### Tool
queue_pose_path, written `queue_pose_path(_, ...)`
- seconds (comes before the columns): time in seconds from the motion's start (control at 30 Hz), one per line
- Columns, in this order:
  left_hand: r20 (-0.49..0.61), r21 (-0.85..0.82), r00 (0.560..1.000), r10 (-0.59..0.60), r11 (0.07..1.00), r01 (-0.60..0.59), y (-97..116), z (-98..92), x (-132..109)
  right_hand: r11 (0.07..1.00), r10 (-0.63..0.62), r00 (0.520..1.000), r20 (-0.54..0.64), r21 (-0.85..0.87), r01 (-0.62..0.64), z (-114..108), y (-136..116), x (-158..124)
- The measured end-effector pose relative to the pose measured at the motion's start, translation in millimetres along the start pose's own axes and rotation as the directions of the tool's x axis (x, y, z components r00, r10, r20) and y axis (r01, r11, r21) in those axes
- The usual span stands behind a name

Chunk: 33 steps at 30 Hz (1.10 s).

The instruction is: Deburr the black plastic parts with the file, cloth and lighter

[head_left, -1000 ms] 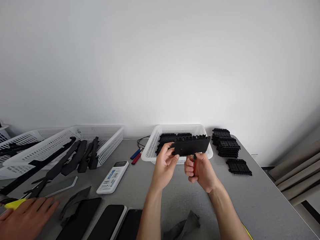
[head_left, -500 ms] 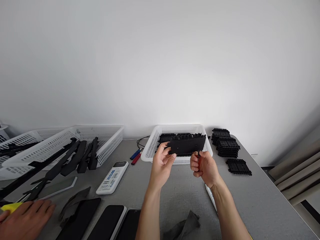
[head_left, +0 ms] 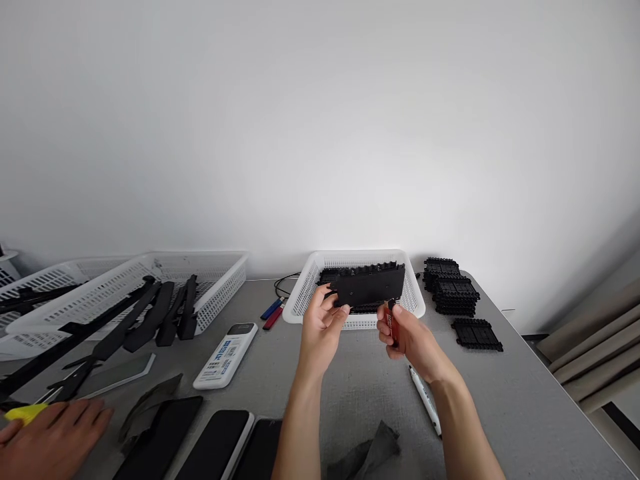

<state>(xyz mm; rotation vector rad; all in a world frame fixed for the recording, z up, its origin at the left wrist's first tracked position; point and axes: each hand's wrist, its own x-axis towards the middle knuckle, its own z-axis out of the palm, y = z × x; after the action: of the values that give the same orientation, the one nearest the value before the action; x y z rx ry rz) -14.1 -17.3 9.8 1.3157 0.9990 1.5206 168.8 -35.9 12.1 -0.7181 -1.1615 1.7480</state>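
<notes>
Phones line the near table edge; above them, the left hand grips a black plastic panel while the right hand clasps a red lighter, before a white basket.

Remote control on the surface: carried a blue printed label, lettering too small to read. Red lighter: bore a pale mark, illegible. No other text was readable.

matt black plastic plate, white plastic basket
</notes>
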Motion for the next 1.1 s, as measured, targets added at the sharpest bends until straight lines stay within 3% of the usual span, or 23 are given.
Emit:
queue_pose_path(0.17,-0.093,-0.041,0.996,0.001,0.999,-0.004,-1.7,-2.1,2.8,0.917,-0.106,0.993,-0.048,-0.391,0.079,-0.1,-2.2,-17.6)
queue_pose_path(0.23,-0.118,-0.065,0.993,-0.008,0.998,0.000,-0.8,-2.0,3.1,0.794,-0.130,0.987,-0.092,-0.606,0.048,-0.4,11.3,-18.8)
queue_pose_path(0.33,-0.125,-0.081,0.992,-0.003,0.997,-0.007,1.0,-1.9,2.8,0.538,-0.142,0.968,-0.206,-0.837,-0.099,0.4,51.4,-16.9)
queue_pose_path(0.5,-0.093,-0.068,0.996,0.008,0.998,-0.015,0.9,-3.9,1.1,0.103,-0.127,0.929,-0.349,-0.936,-0.338,-2.2,140.6,-20.8)
queue_pose_path(0.6,-0.082,-0.076,0.996,0.040,0.996,-0.046,0.8,-3.7,0.2,-0.013,-0.139,0.915,-0.379,-0.923,-0.384,-9.1,177.1,-26.5)
queue_pose_path(0.67,-0.081,-0.091,0.994,0.067,0.993,-0.075,2.4,-2.6,-0.5,-0.025,-0.164,0.912,-0.376,-0.923,-0.385,-14.1,188.7,-29.6)
queue_pose_path(0.77,-0.069,-0.079,0.989,0.131,0.987,-0.136,6.9,-1.7,-2.0,0.023,-0.176,0.912,-0.371,-0.928,-0.373,-20.5,191.0,-33.5)
queue_pose_path(0.83,-0.049,-0.026,0.981,0.187,0.982,-0.189,9.9,-2.3,-3.1,0.112,-0.188,0.906,-0.379,-0.925,-0.363,-24.2,183.3,-35.5)
queue_pose_path(0.9,-0.021,0.029,0.969,0.247,0.969,-0.247,12.0,-3.4,-4.3,0.303,-0.209,0.905,-0.371,-0.904,-0.301,-27.7,165.8,-36.0)
queue_pose_path(0.97,0.019,0.054,0.954,0.299,0.952,-0.300,13.1,-3.9,-5.6,0.591,-0.211,0.914,-0.348,-0.790,-0.164,-30.2,136.9,-33.9)
queue_pose_path(1.03,0.059,0.061,0.939,0.340,0.937,-0.343,13.5,-3.7,-6.9,0.859,-0.146,0.934,-0.324,-0.511,-0.043,-30.2,99.1,-29.3)
queue_pose_path(1.1,0.099,0.098,0.923,0.371,0.920,-0.380,14.0,-3.2,-8.1,0.982,-0.101,0.962,-0.254,-0.181,0.055,-27.8,59.6,-23.8)
